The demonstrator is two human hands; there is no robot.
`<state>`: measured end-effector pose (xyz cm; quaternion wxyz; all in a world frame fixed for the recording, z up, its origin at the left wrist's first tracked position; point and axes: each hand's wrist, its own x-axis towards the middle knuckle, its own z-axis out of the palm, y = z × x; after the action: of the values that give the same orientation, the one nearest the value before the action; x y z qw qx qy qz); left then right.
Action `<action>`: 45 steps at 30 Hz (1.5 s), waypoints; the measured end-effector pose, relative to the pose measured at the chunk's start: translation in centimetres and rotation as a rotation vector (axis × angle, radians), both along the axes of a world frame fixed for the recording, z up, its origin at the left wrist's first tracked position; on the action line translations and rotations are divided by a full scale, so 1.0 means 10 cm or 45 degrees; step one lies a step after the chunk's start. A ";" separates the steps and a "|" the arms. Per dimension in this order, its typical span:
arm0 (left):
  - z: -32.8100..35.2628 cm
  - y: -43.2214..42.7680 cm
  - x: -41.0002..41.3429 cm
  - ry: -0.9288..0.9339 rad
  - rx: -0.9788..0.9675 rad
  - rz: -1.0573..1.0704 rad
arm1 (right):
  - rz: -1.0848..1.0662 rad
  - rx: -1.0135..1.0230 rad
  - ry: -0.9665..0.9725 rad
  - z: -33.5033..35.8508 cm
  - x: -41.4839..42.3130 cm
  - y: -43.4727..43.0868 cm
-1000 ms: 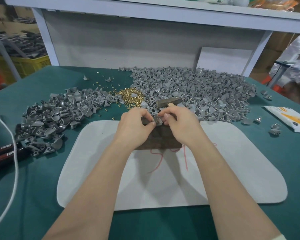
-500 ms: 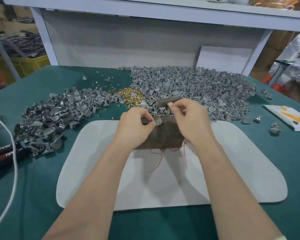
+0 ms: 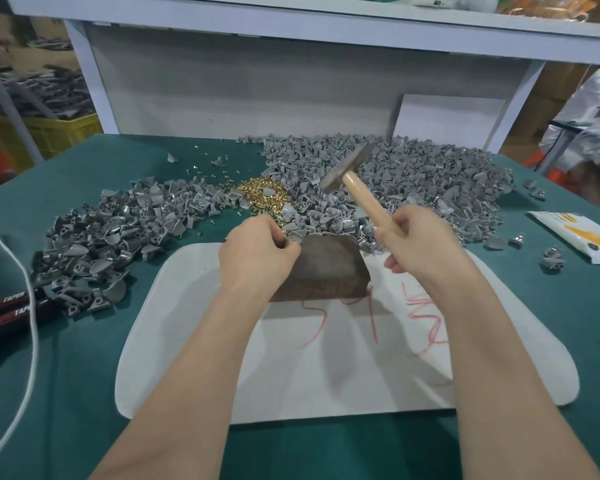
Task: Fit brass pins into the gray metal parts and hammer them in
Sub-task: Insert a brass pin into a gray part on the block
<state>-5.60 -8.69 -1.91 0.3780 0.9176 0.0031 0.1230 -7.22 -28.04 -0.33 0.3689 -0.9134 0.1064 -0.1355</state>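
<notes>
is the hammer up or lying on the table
Up: the right hand grips the hammer by its wooden handle, head raised over the pile of gray parts.

Worktable (image 3: 66, 393), green cloth top, under the fingers (image 3: 281, 244); white shelf frame (image 3: 291, 26) on two uprights, far beyond the fingers; grey back panel (image 3: 239, 91) between the uprights; white board (image 3: 451, 116) leaning there, beyond-right; yellow crate (image 3: 63, 131), far left; cardboard boxes (image 3: 561, 84), far right; light even, diffuse.
</notes>
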 end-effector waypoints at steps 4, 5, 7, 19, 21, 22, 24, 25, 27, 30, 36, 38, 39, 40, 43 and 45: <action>-0.01 0.00 0.01 -0.004 0.017 0.055 | 0.207 -0.132 -0.208 0.24 -0.18 0.04; -0.02 0.00 0.02 -0.013 0.026 0.068 | 0.270 -0.165 -0.206 0.27 -0.22 0.06; -0.03 0.01 0.03 -0.027 0.034 0.096 | 0.366 -0.259 -0.191 0.30 -0.28 0.11; -0.05 0.02 0.06 0.002 -0.076 -0.046 | 0.427 -0.382 -0.279 0.25 -0.28 0.25; -0.03 0.00 0.03 0.024 -0.072 -0.178 | 0.378 -0.382 -0.239 0.16 -0.21 0.30; -0.03 -0.01 0.02 0.024 -0.057 -0.229 | 0.335 -0.387 -0.205 0.12 -0.17 0.31; -0.01 0.00 0.01 0.017 -0.028 -0.299 | 0.281 -0.364 -0.161 0.06 -0.12 0.32; -0.01 0.00 0.01 0.010 -0.023 -0.325 | 0.276 -0.347 -0.154 0.04 -0.11 0.34; 0.00 0.00 0.00 -0.009 -0.014 -0.377 | 0.283 -0.322 -0.151 0.00 -0.08 0.40; 0.00 0.00 0.01 -0.034 0.002 -0.421 | 0.283 -0.330 -0.129 -0.03 -0.06 0.49; -0.03 -0.01 0.03 -0.057 0.016 -0.388 | 0.230 -0.423 -0.129 -0.06 -0.05 0.54; -0.03 -0.01 0.03 -0.060 0.014 -0.385 | 0.211 -0.450 -0.116 -0.06 -0.05 0.55; -0.03 -0.02 0.03 -0.059 0.014 -0.382 | 0.210 -0.464 -0.112 -0.06 -0.05 0.55; -0.04 -0.02 0.04 -0.058 0.014 -0.379 | 0.214 -0.479 -0.110 -0.06 -0.05 0.56; -0.04 -0.01 0.04 -0.058 0.018 -0.376 | 0.237 -0.514 -0.134 -0.06 -0.07 0.57; -0.04 -0.02 0.04 -0.064 0.020 -0.378 | 0.238 -0.519 -0.138 -0.07 -0.08 0.58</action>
<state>-5.25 -8.85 -2.33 0.3848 0.9075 -0.1432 0.0884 -8.04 -22.27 -0.98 0.1928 -0.9663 -0.0280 -0.1682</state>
